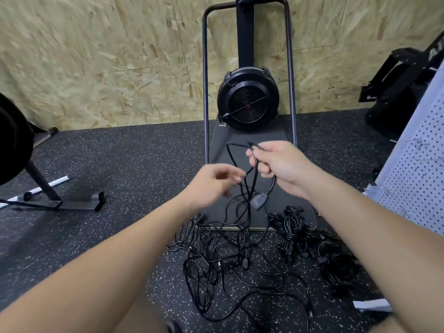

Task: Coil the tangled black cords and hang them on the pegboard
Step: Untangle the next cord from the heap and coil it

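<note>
I'm seeing the right hand (274, 162) up in front, fingers curled round a few loops of black cord (254, 169); it's gripping them, w/ a plug end (258, 201) dangling just below the hand. The left hand (213, 181) is sitting just beside it, lower & to the left, thumb and fingertips coming together at a strand of the same cord. That hand is blurring, so I can't tell if it's really pinching the strand or only touching it.

From both hands the cord is hanging down into the tangled pile (230, 258) of black cords lying spread on the speckled floor (96, 236), between the forearms. Right of the pile, a couple of bundled cords (295, 234) are lying on the floor, touching or nearly touching each other.

The white pegboard (413, 179) is leaning at the right edge, well apart from the hands, w/ no cords showing on it.

Behind the hands a black fan-wheel machine (247, 104) is standing on its dark base plate against the chipboard wall (96, 56). At far left, part of another black machine (14, 140) & its stand.
</note>
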A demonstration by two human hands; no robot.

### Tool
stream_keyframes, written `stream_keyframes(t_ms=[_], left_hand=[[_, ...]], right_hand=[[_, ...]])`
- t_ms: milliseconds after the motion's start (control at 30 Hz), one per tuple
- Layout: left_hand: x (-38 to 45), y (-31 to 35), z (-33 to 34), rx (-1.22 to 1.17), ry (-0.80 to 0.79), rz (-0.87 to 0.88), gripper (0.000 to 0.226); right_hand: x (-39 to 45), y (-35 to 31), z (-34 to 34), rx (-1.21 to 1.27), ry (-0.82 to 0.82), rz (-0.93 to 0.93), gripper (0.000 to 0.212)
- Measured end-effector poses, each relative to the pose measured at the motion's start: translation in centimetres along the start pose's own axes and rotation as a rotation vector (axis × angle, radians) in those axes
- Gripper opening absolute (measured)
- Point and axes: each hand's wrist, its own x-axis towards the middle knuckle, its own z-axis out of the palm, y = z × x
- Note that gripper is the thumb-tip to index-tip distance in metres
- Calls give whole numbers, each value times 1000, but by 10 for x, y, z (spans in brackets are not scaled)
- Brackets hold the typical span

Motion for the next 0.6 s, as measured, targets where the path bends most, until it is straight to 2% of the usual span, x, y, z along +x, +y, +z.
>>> stream_keyframes(t_ms=[133, 233, 300, 400, 533, 600], left_hand=[[-20, -6, 17, 193, -369, -2, 40], [-22, -18, 27, 202, -436, -6, 26], [-23, -17, 29, 101, -386, -75, 18], [-18, -10, 23, 66, -216, -61, 26], [-5, 3, 11, -113, 67, 14, 25], [3, 8, 8, -237, 131, 10, 25]], right_hand=[[3, -24, -3, 278, -5, -83, 23], [3, -32, -5, 312, 37, -133, 24], [2, -31, -5, 218, 98, -121, 25], [-2, -21, -4, -2, 126, -39, 20], [-12, -2, 11, -189, 24, 67, 18], [-18, 8, 25, -213, -98, 129, 20]])
